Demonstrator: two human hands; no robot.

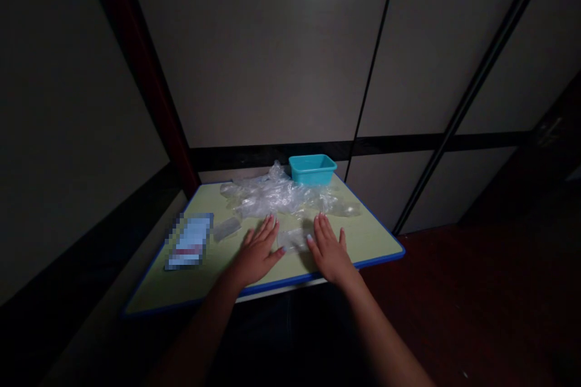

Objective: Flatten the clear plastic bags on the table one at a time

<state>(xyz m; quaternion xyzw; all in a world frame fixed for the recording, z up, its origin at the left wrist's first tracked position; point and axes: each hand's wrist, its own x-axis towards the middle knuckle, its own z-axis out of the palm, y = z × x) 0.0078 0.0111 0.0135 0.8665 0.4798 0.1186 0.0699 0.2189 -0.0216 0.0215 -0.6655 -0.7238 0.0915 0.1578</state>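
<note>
Plastic piece point(294, 240) flat between the two spread hands point(258, 254).

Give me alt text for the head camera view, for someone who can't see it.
Two bare hands, left and right, spread over a small clear plastic piece on a blue-edged table; behind lie crumpled clear plastic and a turquoise basin.

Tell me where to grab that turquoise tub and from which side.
I'd pinch the turquoise tub by its right-hand rim, from above: it stands upright with an open top and protruding lip, while crumpled clear plastic crowds its front and left.
</note>
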